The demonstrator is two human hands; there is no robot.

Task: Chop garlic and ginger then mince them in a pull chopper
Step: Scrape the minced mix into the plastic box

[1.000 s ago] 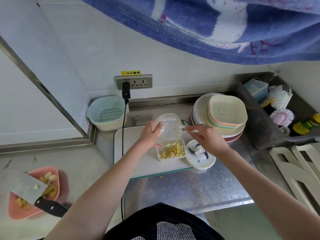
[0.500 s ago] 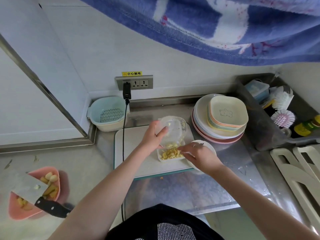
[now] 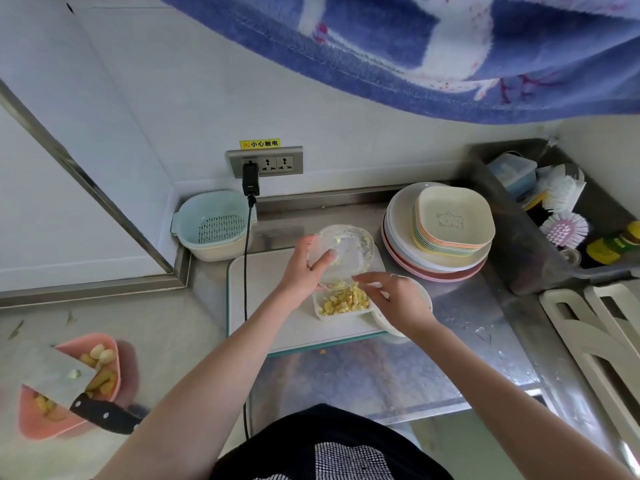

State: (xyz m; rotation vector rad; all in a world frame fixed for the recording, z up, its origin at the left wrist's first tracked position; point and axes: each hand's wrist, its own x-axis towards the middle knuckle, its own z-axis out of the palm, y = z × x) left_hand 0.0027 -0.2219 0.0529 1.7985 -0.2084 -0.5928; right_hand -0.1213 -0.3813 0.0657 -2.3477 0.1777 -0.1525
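My left hand point(image 3: 304, 268) grips the clear pull-chopper bowl point(image 3: 349, 251) and tilts its mouth down over a small white square dish point(image 3: 343, 304). Minced yellow garlic and ginger lies in that dish, and bits cling inside the bowl. With its fingers stretched left toward the bowl's lower rim, my right hand point(image 3: 394, 296) hovers over the dish and holds nothing I can see. The white chopper lid point(image 3: 424, 299) lies mostly hidden under that hand. Everything sits on a white cutting board point(image 3: 270, 306).
A pink bowl point(image 3: 110, 348) of garlic and ginger pieces sits at the left with a cleaver point(image 3: 45, 372) across it. A pale colander basket point(image 3: 214, 223) stands at the back, stacked plates point(image 3: 450, 223) to the right. A black cable point(image 3: 246, 271) crosses the board. A grey tub point(image 3: 519, 254) holds brushes.
My right hand came down from the bowl's rim to just above the dish and now covers the lid. My left hand keeps the bowl tilted over the dish.
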